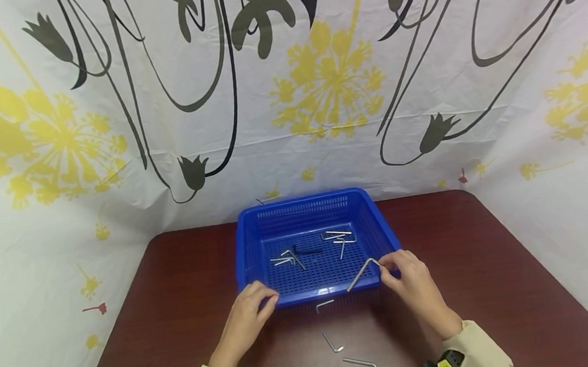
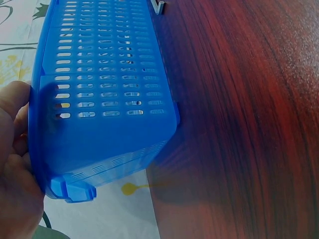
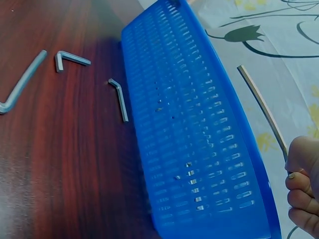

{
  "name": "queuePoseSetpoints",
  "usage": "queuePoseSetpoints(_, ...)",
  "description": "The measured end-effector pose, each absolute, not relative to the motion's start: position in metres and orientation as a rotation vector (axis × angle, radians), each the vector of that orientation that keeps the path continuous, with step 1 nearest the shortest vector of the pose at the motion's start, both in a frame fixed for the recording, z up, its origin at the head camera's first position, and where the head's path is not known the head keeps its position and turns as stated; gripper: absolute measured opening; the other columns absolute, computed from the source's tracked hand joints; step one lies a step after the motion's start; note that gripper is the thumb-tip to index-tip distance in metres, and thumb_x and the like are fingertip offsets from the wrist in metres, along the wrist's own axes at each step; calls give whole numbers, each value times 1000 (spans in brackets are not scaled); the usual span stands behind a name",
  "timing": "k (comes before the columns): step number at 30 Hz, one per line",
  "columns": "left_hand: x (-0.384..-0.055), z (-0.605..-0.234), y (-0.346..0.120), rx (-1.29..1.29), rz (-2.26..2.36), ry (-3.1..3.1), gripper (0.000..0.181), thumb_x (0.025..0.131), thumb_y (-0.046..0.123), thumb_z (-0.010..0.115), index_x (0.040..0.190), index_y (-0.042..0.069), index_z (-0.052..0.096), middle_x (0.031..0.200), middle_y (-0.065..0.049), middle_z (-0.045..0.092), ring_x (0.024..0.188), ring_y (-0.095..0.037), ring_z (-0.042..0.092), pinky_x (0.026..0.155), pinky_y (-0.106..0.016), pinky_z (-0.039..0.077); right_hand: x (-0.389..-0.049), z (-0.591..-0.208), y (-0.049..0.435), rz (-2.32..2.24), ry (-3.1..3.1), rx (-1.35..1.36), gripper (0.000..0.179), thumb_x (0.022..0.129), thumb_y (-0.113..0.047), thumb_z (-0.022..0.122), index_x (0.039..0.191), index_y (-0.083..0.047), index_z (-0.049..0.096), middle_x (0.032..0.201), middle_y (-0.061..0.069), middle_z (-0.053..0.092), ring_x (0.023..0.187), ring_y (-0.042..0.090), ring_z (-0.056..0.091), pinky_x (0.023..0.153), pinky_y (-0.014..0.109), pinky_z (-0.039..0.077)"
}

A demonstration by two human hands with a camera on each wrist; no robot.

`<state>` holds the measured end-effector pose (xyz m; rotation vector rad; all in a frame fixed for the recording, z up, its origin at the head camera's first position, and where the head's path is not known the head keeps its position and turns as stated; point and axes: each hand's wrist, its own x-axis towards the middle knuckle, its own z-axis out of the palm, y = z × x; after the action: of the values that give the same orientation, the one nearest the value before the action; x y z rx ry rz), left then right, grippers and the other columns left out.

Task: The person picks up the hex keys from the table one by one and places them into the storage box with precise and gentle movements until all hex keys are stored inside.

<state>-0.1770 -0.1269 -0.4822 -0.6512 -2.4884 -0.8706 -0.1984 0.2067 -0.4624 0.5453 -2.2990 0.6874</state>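
Note:
At the right front of a blue plastic basket (image 1: pixel 322 293), my right hand (image 1: pixel 414 282) pinches a large L-shaped hex key (image 1: pixel 360 276) by its short end. The long arm of this key slants down to the left over the basket's front rim. The right wrist view shows the same hex key (image 3: pixel 263 102) sticking out from the curled fingers. My left hand (image 1: pixel 247 317) grips the basket's rim near the front left corner, thumb on the near side. Inside the basket lie two loose groups of smaller hex keys, silver ones (image 1: pixel 340 236) and a black one (image 1: pixel 309 252).
Three silver hex keys lie on the dark red-brown table (image 1: pixel 179 305) in front of the basket: one small key (image 1: pixel 325 304) close to its front wall, another key (image 1: pixel 331 343) nearer, and a larger key (image 1: pixel 360 362) nearest. A patterned white cloth (image 1: pixel 293 166) hangs behind the table.

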Motion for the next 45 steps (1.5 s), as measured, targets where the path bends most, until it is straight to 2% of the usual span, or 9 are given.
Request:
queuePoseSetpoints(13, -176, -481, -128, -641, -863, -2495, 2, 81, 14, 70, 81, 14, 68, 79, 13, 54, 76, -4, 51, 66, -23, 46, -224, -451, 204, 718, -2406, 501, 14, 67, 4, 69, 78, -2, 63, 70, 2, 56, 68, 15, 51, 57, 34, 46)
queuePoseSetpoints(45, -179, -482, -128, -647, -870, -2490, 5, 80, 13, 71, 81, 16, 68, 78, 13, 54, 75, -3, 50, 65, -22, 45, -272, -443, 198, 752, -2579, 484, 6, 74, -1, 67, 80, -2, 64, 74, 6, 60, 69, 20, 56, 59, 36, 49)
